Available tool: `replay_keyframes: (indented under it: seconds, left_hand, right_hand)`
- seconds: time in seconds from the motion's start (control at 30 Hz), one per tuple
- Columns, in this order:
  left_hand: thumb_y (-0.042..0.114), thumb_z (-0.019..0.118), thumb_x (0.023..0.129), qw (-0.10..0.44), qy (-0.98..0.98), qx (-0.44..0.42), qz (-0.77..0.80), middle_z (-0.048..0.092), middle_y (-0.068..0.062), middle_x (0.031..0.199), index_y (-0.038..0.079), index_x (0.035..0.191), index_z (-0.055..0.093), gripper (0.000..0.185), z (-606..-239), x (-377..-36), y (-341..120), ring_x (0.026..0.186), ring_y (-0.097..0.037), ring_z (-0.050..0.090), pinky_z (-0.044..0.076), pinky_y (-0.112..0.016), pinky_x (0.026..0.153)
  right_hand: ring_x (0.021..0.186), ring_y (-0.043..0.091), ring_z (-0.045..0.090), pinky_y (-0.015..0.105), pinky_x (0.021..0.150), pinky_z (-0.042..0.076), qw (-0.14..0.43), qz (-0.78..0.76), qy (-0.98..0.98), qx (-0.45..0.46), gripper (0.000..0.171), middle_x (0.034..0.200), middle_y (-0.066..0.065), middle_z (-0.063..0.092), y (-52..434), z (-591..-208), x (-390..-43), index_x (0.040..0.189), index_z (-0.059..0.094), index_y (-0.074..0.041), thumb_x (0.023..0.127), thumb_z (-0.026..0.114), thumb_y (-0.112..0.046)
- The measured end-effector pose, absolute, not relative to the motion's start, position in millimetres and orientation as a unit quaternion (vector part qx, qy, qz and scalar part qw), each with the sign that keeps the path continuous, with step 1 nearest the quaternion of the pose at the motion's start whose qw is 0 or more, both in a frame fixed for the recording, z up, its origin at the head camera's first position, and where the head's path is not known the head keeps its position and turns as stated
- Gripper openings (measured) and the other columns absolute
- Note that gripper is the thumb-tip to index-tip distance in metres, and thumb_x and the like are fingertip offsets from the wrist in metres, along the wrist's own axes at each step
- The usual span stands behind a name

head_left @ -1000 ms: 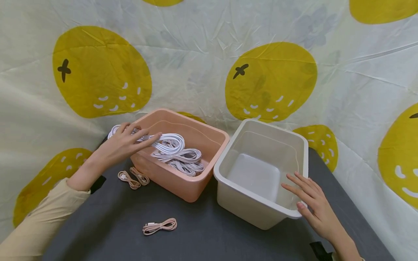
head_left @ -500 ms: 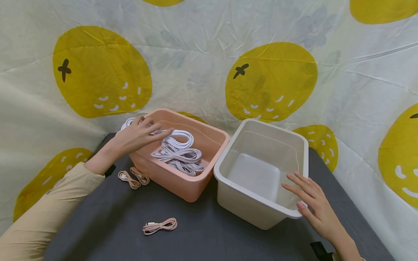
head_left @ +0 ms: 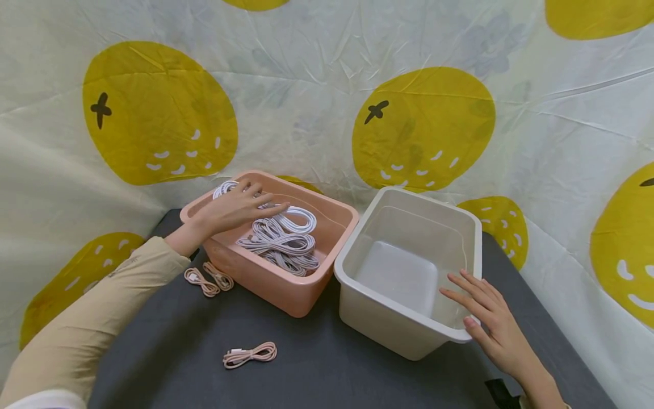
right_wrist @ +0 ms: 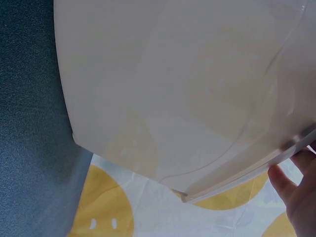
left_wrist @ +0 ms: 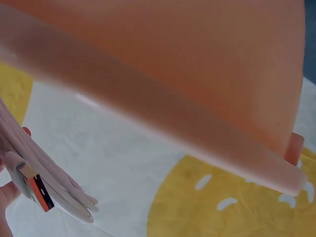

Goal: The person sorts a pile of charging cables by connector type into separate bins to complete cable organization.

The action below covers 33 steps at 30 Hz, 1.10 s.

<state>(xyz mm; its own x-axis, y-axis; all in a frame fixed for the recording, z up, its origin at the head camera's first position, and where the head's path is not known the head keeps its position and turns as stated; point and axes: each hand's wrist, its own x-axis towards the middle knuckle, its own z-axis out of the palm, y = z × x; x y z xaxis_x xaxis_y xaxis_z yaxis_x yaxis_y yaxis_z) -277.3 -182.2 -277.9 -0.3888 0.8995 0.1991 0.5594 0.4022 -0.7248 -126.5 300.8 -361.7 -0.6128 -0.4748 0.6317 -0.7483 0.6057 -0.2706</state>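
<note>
My left hand (head_left: 230,211) holds a coiled white USB cable (head_left: 300,219) over the salmon-pink bin (head_left: 276,291). Loops of the coil show on both sides of the hand, and the left wrist view shows its USB plug (left_wrist: 34,187) beside the bin's rim (left_wrist: 148,108). Inside that bin lie several bundled greyish-white cables (head_left: 286,245). On the right, my right hand (head_left: 497,324) rests at the near right rim of the beige bin (head_left: 385,326), fingers extended over it. In the right wrist view the thumb (right_wrist: 281,185) lies at the rim.
The two bins stand side by side on a dark grey table (head_left: 306,369). Two small pinkish cable bundles (head_left: 203,283) lie left of the pink bin, and another pinkish cable (head_left: 250,355) lies in front. A curtain (head_left: 306,113) with yellow fruit prints hangs behind.
My left hand has moved right with the white cable, from the pink bin's left edge to further over its inside. The right hand has stayed in place.
</note>
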Motion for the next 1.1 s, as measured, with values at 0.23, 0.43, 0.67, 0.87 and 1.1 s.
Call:
replay_keyframes:
  seconds: [0.23,0.43,0.67,0.87,1.1]
  left_hand:
    - [0.000,0.060,0.081,0.293,-0.774,-0.465,0.316,0.054,-0.006,0.118,0.023,0.138,0.030,0.069,-283.7,-283.5,-173.7,0.082,-0.024,0.045,0.035,-0.034,0.073]
    - [0.008,0.058,0.084,0.265,-0.777,-0.426,0.381,0.046,-0.006,0.133,0.028,0.141,0.019,0.072,-282.3,-283.3,-167.8,0.112,-0.026,0.050,0.037,-0.042,0.096]
    - [0.010,0.058,0.085,0.264,-0.786,-0.432,0.355,0.046,-0.006,0.133,0.029,0.140,0.023,0.068,-284.1,-280.0,-168.9,0.104,-0.026,0.052,0.040,-0.042,0.086]
    - [0.010,0.060,0.083,0.271,-0.800,-0.446,0.297,0.049,-0.006,0.129,0.026,0.138,0.031,0.064,-283.8,-274.7,-169.9,0.105,-0.025,0.052,0.040,-0.040,0.081]
    - [0.025,0.061,0.084,0.299,-0.801,-0.462,0.236,0.057,-0.005,0.115,0.023,0.134,0.040,0.054,-285.5,-266.1,-171.7,0.100,-0.021,0.054,0.040,-0.037,0.077]
  right_hand:
    - [0.135,0.023,0.025,0.026,0.111,0.004,0.258,0.266,-0.858,0.356,0.033,0.134,0.014,0.045,301.3,-362.0,-126.2,0.119,0.057,-0.006,0.091,0.045,-0.019]
    - [0.135,0.023,0.025,0.026,0.111,0.004,0.258,0.268,-0.857,0.357,0.033,0.133,0.014,0.045,301.4,-362.6,-126.8,0.119,0.057,-0.007,0.090,0.045,-0.018]
    - [0.134,0.024,0.025,0.026,0.111,0.004,0.257,0.266,-0.858,0.356,0.033,0.134,0.013,0.045,301.3,-361.6,-126.7,0.119,0.057,-0.007,0.090,0.046,-0.018]
    - [0.135,0.023,0.025,0.026,0.111,0.004,0.257,0.266,-0.859,0.355,0.033,0.133,0.013,0.046,301.9,-362.3,-126.8,0.119,0.057,-0.007,0.090,0.046,-0.017]
    - [0.135,0.023,0.025,0.026,0.111,0.004,0.261,0.262,-0.859,0.353,0.034,0.135,0.011,0.044,302.4,-363.5,-127.1,0.119,0.057,-0.007,0.092,0.043,-0.022]
